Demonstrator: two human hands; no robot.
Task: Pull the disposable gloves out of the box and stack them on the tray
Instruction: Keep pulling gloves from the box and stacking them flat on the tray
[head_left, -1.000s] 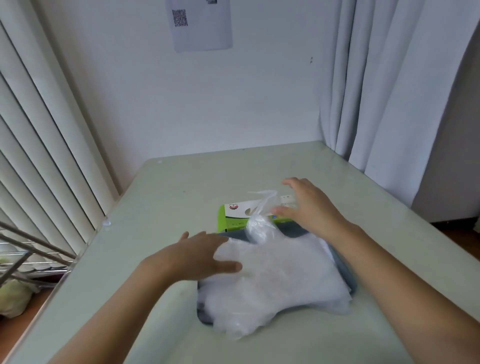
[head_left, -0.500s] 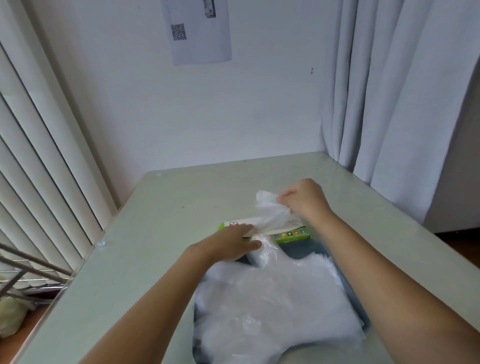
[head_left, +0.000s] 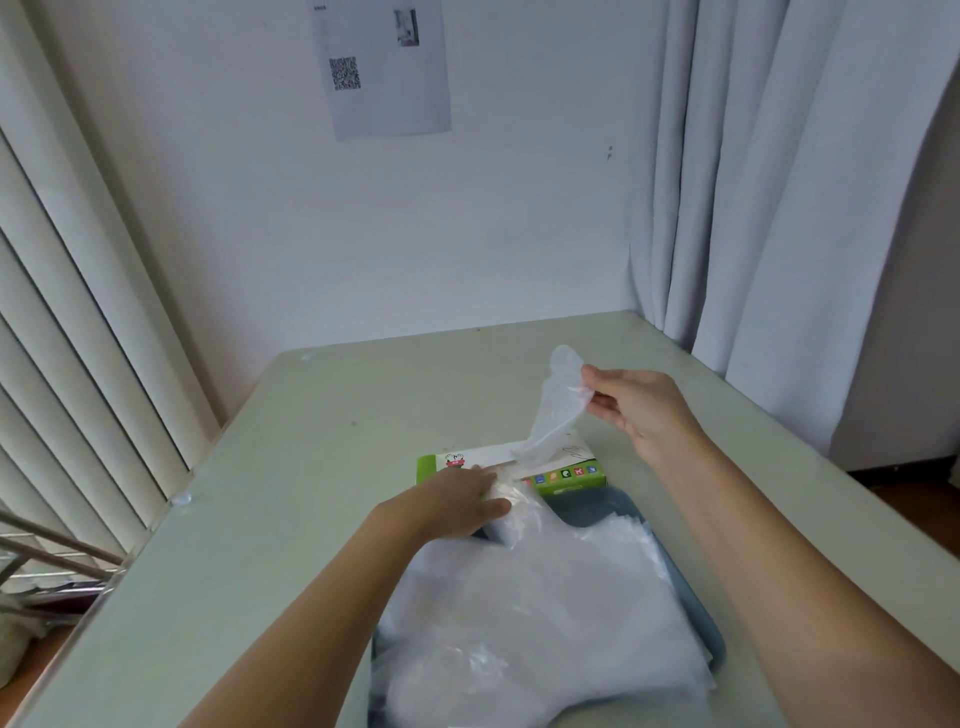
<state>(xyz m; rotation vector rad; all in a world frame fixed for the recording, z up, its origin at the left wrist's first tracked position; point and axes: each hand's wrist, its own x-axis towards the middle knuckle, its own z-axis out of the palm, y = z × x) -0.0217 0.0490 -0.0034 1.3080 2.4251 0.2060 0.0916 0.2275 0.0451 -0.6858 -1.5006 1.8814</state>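
- On the pale green worktop (head_left: 311, 467), just beyond the tray, lies a flat cardboard glove box (head_left: 566, 480) with green sides and a white top.
- From the top of the box rises a thin, translucent plastic glove (head_left: 558, 410), stretched upward and crinkled.
- Above the box, the right hand (head_left: 634, 410) has its grip closed in a pinch, thumb and fingertips on the glove's upper edge.
- At the box's near left part, the left hand (head_left: 452, 501) presses down flat with straight fingers; its grip holds nothing.
- Nearer the person, a blue-grey plastic tray (head_left: 691, 587) with rounded corners carries a loose, filmy stack of gloves (head_left: 545, 623) that spills over its edges.
- At the right hangs a pleated white curtain (head_left: 779, 182).
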